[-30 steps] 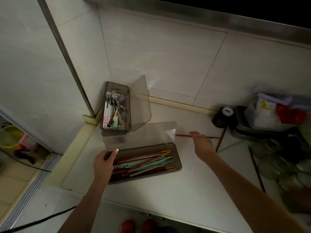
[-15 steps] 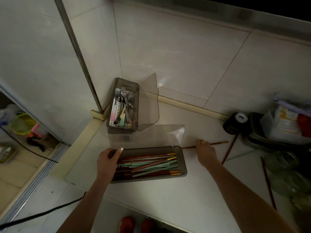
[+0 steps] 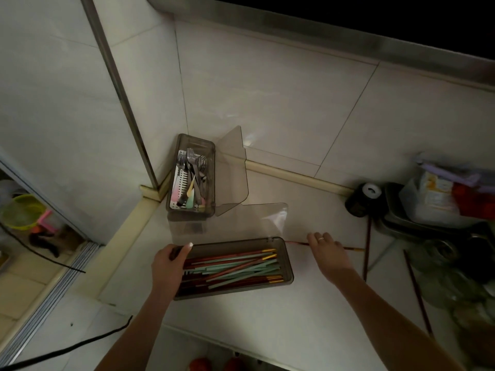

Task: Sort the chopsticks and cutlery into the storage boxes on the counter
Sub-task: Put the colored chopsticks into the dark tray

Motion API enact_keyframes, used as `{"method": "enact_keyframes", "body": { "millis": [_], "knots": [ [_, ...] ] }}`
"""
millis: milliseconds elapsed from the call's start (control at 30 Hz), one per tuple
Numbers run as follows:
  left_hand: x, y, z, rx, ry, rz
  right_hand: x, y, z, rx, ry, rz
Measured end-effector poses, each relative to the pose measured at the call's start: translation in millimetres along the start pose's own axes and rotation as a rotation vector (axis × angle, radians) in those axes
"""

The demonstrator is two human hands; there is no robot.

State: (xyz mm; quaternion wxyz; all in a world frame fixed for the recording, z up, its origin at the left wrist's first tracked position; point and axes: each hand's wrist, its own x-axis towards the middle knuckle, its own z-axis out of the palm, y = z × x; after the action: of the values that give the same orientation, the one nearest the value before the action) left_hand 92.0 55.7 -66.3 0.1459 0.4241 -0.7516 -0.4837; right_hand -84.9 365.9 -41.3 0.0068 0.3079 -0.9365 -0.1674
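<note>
Head view looks down on a pale counter point(image 3: 267, 311) in dim light. Just right of centre frame, the right hand point(image 3: 328, 254) lies over a dark red chopstick point(image 3: 296, 243) lying flat on the counter, fingers bent down onto its middle; whether they pinch it or only press on it cannot be told. The stick's two ends show on either side of the hand, the left end almost touching the chopstick box point(image 3: 288, 266). The left hand point(image 3: 170, 263) grips that box's left end, thumb over the rim. The box, its clear lid point(image 3: 241, 223) standing open behind it, holds a loose heap of red, teal and gold-tipped chopsticks point(image 3: 235, 269). Behind it, in the wall corner, the cutlery box point(image 3: 210, 156) with an open lid holds forks and pastel-handled utensils point(image 3: 191, 180). Two more dark chopsticks point(image 3: 366, 253) lie on the counter at centre right and lower right of frame.
</note>
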Motion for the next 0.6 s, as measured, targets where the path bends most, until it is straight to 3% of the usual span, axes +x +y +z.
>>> {"method": "enact_keyframes", "body": {
  "millis": [133,233,400,600],
  "knots": [
    [-1,-1,-1,-0.026,-0.013,0.006,-12,6,-9,0.086,0.066,0.008],
    [0,-3,0,-0.034,-0.020,0.010,-19,9,-12,0.172,0.039,0.049],
    [1,-5,0,-0.020,-0.022,0.014,-41,-11,19,0.429,-0.159,0.070],
    [1,-5,0,-0.009,-0.017,0.021,-62,-27,36,0.477,-0.113,0.227]
  ]
}}
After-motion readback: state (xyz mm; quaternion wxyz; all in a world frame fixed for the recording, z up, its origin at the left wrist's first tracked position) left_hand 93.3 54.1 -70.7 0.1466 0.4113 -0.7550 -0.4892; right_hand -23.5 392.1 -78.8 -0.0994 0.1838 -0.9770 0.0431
